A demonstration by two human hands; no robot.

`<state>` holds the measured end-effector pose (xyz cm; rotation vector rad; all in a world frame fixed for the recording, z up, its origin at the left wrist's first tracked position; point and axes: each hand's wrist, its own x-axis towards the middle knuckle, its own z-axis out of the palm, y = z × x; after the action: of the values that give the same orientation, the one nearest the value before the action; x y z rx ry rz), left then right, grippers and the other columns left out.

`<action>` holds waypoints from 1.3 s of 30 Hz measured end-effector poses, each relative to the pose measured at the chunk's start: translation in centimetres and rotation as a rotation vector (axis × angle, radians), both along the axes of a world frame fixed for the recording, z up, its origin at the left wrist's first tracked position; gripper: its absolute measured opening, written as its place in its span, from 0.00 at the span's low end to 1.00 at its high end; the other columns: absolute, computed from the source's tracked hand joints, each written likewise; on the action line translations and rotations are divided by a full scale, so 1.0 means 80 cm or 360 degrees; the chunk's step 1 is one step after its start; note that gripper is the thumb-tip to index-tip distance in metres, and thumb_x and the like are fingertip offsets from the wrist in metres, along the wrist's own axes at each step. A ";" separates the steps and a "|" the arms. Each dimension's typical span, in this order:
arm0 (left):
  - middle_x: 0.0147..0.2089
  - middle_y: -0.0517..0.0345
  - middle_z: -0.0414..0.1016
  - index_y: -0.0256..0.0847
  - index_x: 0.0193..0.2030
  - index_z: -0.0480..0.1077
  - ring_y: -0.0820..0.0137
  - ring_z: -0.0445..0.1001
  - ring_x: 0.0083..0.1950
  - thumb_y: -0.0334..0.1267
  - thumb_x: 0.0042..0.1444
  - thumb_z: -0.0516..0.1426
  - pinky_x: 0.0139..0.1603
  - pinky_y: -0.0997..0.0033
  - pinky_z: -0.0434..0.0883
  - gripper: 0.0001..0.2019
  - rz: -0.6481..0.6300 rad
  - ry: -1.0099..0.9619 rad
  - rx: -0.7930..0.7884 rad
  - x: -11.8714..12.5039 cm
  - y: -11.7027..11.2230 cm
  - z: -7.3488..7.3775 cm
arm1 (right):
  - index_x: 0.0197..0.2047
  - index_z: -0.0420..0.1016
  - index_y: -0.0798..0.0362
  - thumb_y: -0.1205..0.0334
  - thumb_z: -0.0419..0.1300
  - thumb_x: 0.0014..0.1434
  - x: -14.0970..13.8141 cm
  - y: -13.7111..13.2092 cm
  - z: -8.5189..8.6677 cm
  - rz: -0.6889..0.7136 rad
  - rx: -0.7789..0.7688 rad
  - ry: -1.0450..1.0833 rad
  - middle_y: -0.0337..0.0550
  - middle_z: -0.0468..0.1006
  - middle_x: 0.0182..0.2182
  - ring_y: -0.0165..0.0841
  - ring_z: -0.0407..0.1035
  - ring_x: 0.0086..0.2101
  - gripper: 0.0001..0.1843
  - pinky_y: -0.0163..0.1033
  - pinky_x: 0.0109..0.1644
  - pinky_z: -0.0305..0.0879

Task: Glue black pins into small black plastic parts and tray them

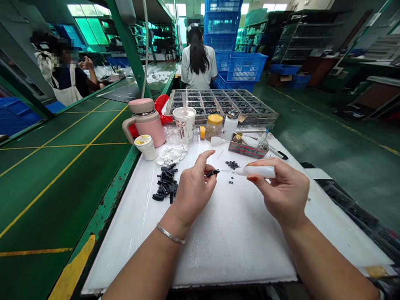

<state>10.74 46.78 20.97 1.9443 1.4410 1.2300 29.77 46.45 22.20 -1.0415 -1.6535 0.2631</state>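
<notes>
Between thumb and fingers, my left hand pinches a small black plastic part. My right hand grips a white squeeze bottle on its side, its thin nozzle pointing left at the black part. Whether the tip touches the part I cannot tell. Below the nozzle lie a few tiny black rings, with a small heap of the same rings just behind. Left of my left hand is a pile of black plastic parts on the white work board.
Along the back stand a pink mug, a small tub, a drink cup, a yellow-lidded jar, a white bottle and a patterned box. Behind is a compartment tray. Two people sit beyond; a green conveyor runs left.
</notes>
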 end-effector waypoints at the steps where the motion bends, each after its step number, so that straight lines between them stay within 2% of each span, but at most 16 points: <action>1: 0.38 0.60 0.76 0.46 0.60 0.59 0.74 0.74 0.33 0.26 0.52 0.55 0.41 0.73 0.72 0.27 0.0000 0.0001 -0.0002 0.000 0.000 0.000 | 0.34 0.75 0.51 0.59 0.67 0.52 0.000 0.000 0.000 0.0000 -0.0005 0.0006 0.42 0.78 0.30 0.35 0.71 0.31 0.07 0.38 0.31 0.62; 6: 0.38 0.60 0.77 0.45 0.60 0.60 0.73 0.75 0.33 0.26 0.52 0.55 0.41 0.72 0.72 0.27 -0.0005 -0.0020 0.0006 0.000 0.000 0.000 | 0.34 0.76 0.51 0.58 0.67 0.51 0.000 0.000 -0.001 -0.0009 -0.0038 0.0109 0.42 0.78 0.31 0.35 0.70 0.31 0.08 0.38 0.32 0.63; 10: 0.38 0.60 0.77 0.46 0.59 0.61 0.73 0.75 0.34 0.26 0.52 0.55 0.41 0.72 0.73 0.27 -0.0009 -0.0091 -0.0028 0.000 0.000 0.000 | 0.34 0.76 0.52 0.56 0.66 0.52 0.000 0.007 0.000 0.0087 -0.0149 0.0534 0.40 0.73 0.26 0.30 0.65 0.25 0.09 0.35 0.24 0.58; 12: 0.38 0.59 0.77 0.46 0.59 0.61 0.73 0.76 0.35 0.26 0.51 0.56 0.42 0.71 0.73 0.27 -0.0036 -0.0217 -0.0100 0.001 0.000 0.001 | 0.35 0.74 0.52 0.55 0.65 0.53 0.001 0.012 0.001 0.0186 -0.0284 0.0864 0.39 0.71 0.26 0.28 0.64 0.24 0.11 0.34 0.22 0.56; 14: 0.39 0.58 0.78 0.46 0.58 0.61 0.71 0.77 0.37 0.26 0.51 0.56 0.42 0.69 0.74 0.26 -0.0098 -0.0439 -0.0224 0.003 0.000 0.002 | 0.38 0.70 0.51 0.57 0.66 0.51 0.001 0.018 0.001 0.0275 -0.0495 0.1151 0.39 0.71 0.29 0.29 0.67 0.27 0.13 0.31 0.22 0.57; 17: 0.39 0.54 0.77 0.44 0.58 0.60 0.67 0.78 0.40 0.27 0.51 0.57 0.41 0.67 0.76 0.26 -0.0238 -0.0875 -0.0473 0.006 0.001 0.005 | 0.38 0.63 0.50 0.65 0.70 0.42 -0.003 0.021 -0.001 0.0449 -0.0847 0.1336 0.38 0.72 0.34 0.29 0.69 0.33 0.22 0.29 0.26 0.60; 19: 0.39 0.52 0.77 0.42 0.59 0.58 0.65 0.79 0.40 0.28 0.50 0.60 0.39 0.68 0.76 0.29 -0.0302 -0.1119 -0.0618 0.008 0.001 0.007 | 0.36 0.62 0.51 0.67 0.71 0.40 -0.007 0.020 -0.003 0.0564 -0.1019 0.1263 0.36 0.71 0.33 0.26 0.66 0.30 0.24 0.29 0.27 0.61; 21: 0.40 0.52 0.76 0.42 0.60 0.56 0.64 0.79 0.39 0.29 0.48 0.62 0.37 0.69 0.76 0.33 -0.0341 -0.1274 -0.0703 0.008 0.001 0.008 | 0.35 0.62 0.52 0.64 0.70 0.43 -0.012 0.017 -0.006 0.0637 -0.1106 0.1095 0.33 0.67 0.30 0.23 0.61 0.25 0.20 0.29 0.27 0.59; 25: 0.41 0.51 0.76 0.44 0.62 0.52 0.64 0.79 0.40 0.30 0.48 0.64 0.37 0.72 0.75 0.36 -0.0408 -0.1409 -0.0794 0.005 0.001 0.009 | 0.37 0.70 0.54 0.55 0.64 0.53 -0.020 0.012 -0.014 0.0659 -0.1070 0.0702 0.34 0.65 0.24 0.24 0.57 0.23 0.13 0.31 0.26 0.57; 27: 0.39 0.51 0.78 0.44 0.63 0.52 0.65 0.79 0.39 0.30 0.48 0.64 0.38 0.71 0.75 0.38 -0.0432 -0.1433 -0.0844 0.005 0.000 0.009 | 0.38 0.72 0.54 0.53 0.63 0.54 -0.022 0.011 -0.017 0.0616 -0.0996 0.0601 0.35 0.67 0.24 0.25 0.57 0.23 0.14 0.32 0.26 0.56; 32: 0.35 0.52 0.79 0.43 0.66 0.50 0.65 0.79 0.36 0.30 0.46 0.66 0.36 0.70 0.75 0.42 -0.0428 -0.1423 -0.0902 0.006 0.000 0.009 | 0.32 0.74 0.55 0.51 0.63 0.53 -0.022 0.011 -0.017 0.0525 -0.0855 0.0484 0.37 0.69 0.24 0.26 0.58 0.23 0.15 0.33 0.25 0.56; 39: 0.33 0.52 0.79 0.42 0.67 0.48 0.65 0.79 0.34 0.29 0.46 0.64 0.30 0.74 0.73 0.44 -0.0429 -0.1309 -0.0824 0.005 -0.002 0.012 | 0.30 0.74 0.56 0.53 0.63 0.54 -0.023 0.010 -0.016 0.0547 -0.0830 0.0456 0.37 0.70 0.23 0.26 0.59 0.23 0.13 0.33 0.26 0.56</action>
<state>11.16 46.64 21.95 1.0409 0.8970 1.1668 27.90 47.24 20.90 -1.0276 -1.5241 1.0666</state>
